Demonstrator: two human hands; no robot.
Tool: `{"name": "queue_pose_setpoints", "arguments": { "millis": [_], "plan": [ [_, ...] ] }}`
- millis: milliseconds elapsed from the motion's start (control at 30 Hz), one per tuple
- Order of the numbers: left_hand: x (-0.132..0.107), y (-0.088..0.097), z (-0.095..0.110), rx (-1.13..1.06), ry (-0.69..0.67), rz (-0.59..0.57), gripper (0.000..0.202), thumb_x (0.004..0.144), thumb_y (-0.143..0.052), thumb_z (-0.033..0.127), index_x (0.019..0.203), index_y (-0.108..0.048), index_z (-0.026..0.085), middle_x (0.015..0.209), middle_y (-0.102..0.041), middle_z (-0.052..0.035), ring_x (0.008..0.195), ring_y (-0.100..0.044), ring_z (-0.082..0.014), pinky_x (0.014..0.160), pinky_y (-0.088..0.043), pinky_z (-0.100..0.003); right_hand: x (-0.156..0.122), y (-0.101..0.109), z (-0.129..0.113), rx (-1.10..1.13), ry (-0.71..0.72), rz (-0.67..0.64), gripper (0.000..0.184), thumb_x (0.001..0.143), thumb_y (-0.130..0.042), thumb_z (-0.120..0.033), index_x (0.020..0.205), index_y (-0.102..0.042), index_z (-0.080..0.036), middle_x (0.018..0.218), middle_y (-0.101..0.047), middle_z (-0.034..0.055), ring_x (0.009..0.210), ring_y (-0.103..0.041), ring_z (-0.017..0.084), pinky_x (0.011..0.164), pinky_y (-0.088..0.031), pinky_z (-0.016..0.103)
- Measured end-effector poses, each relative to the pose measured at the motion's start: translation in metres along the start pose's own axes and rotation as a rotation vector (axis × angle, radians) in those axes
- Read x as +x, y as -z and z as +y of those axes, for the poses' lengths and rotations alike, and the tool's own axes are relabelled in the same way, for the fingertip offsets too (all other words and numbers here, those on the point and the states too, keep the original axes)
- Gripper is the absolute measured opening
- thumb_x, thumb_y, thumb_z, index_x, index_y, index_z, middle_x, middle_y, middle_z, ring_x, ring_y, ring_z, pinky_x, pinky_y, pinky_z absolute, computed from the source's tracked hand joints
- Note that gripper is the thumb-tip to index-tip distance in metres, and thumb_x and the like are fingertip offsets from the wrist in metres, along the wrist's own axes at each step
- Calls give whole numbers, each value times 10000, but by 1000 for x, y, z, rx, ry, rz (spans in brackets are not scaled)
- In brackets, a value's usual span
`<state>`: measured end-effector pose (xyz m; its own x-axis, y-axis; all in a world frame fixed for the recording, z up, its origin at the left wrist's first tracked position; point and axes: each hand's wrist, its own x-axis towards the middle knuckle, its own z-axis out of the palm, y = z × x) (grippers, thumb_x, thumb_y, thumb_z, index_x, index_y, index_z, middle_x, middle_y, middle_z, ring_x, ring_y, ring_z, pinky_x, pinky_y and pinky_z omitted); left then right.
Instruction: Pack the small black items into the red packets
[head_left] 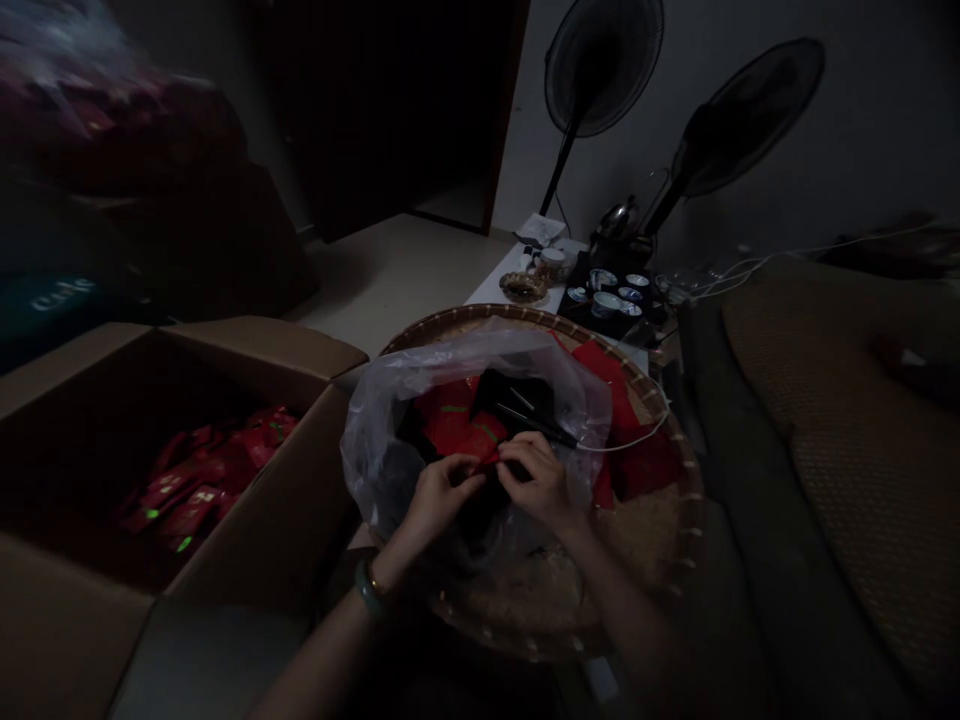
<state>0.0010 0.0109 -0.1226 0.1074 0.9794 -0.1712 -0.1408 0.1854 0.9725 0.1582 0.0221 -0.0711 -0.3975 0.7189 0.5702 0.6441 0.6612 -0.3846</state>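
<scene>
My left hand (pixel 444 492) and my right hand (pixel 538 478) meet over a clear plastic bag (pixel 367 420), fingertips pinched on a small red packet (pixel 487 460). The bag lies wide-mouthed on a round woven bamboo tray (pixel 630 570). Inside it are more red packets (pixel 446 410) and some black material (pixel 517 385). Just beyond my right hand rests a black pen-like tool (pixel 540 425) with a white cord (pixel 630 440). Red sheets or pouches (pixel 637 460) lie on the tray's right side. What the bag holds under my hands is too dark to make out.
A cardboard box (pixel 255 530) with red packets stands open at the left. Behind the tray, a low table (pixel 487 290) carries cups (pixel 606 304) and a kettle (pixel 619 218). Two standing fans (pixel 600 70) rise behind it. A woven-topped seat (pixel 847 400) is at the right.
</scene>
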Motion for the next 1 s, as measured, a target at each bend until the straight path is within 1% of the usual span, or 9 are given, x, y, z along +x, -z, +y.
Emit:
{"name": "queue_pose_setpoints", "arguments": {
  "millis": [133, 300, 400, 533, 633, 767, 833, 900, 1000],
  "plan": [
    [-2, 13, -1, 399, -93, -67, 206, 762, -559, 239, 912, -692, 190, 838, -704, -36, 738, -622, -158, 652, -422, -217, 1, 6, -1, 5, -184, 41, 92, 708, -581, -120, 755, -592, -199, 753, -573, 28, 778, -538, 169, 666, -472, 296],
    [-3, 17, 7, 700, -157, -90, 190, 804, -535, 252, 825, -709, 179, 713, -698, -42, 590, -587, -129, 553, -347, -202, -4, 5, 3, 53, -402, -82, 122, 690, -669, -269, 779, -633, -194, 718, -533, 13, 645, -511, 135, 542, -437, 245],
    [-2, 18, 9, 702, -143, -118, 184, 799, -544, 260, 798, -703, 167, 688, -690, -33, 577, -581, -124, 543, -337, -196, -7, 5, 6, 24, -426, -36, 116, 717, -659, -288, 662, -618, -195, 659, -546, 14, 682, -513, 153, 588, -441, 263],
    [0, 27, 6, 635, -93, -144, 190, 788, -545, 260, 871, -695, 178, 731, -698, -22, 641, -610, -141, 568, -363, -195, -11, 9, 7, -1, -420, 18, 66, 743, -629, -257, 709, -630, -200, 708, -568, 25, 733, -528, 163, 597, -442, 264],
    [0, 31, 4, 659, -97, -143, 191, 782, -546, 252, 874, -698, 181, 733, -701, -22, 641, -614, -142, 570, -364, -200, -15, 10, 6, 27, -432, -5, 76, 770, -588, -244, 737, -637, -196, 740, -549, 28, 695, -532, 143, 556, -429, 244],
    [-1, 30, 5, 666, -114, -164, 184, 785, -542, 244, 848, -702, 178, 725, -699, -24, 623, -610, -134, 564, -363, -198, -15, 10, 7, 75, -413, -69, 82, 765, -585, -243, 730, -642, -195, 735, -558, 32, 738, -535, 155, 617, -433, 256],
    [-2, 28, 6, 679, -117, -168, 186, 789, -541, 248, 852, -703, 182, 735, -702, -27, 628, -612, -136, 565, -365, -199, -14, 10, 9, 102, -467, -114, 115, 736, -621, -288, 684, -632, -186, 704, -560, 29, 714, -525, 157, 600, -426, 253],
    [-2, 27, 6, 697, -125, -180, 185, 791, -542, 250, 859, -703, 188, 748, -706, -28, 634, -616, -139, 569, -368, -200, -15, 10, 9, 166, -581, -160, 173, 734, -617, -337, 667, -613, -178, 665, -555, 14, 642, -508, 139, 551, -414, 238],
    [-2, 26, 7, 708, -127, -205, 181, 785, -550, 232, 881, -699, 196, 779, -711, -28, 655, -627, -144, 582, -380, -200, -19, 8, 8, 351, -741, -246, 214, 777, -538, -381, 750, -593, -176, 640, -557, -16, 535, -485, 103, 473, -395, 208]
  ]
}}
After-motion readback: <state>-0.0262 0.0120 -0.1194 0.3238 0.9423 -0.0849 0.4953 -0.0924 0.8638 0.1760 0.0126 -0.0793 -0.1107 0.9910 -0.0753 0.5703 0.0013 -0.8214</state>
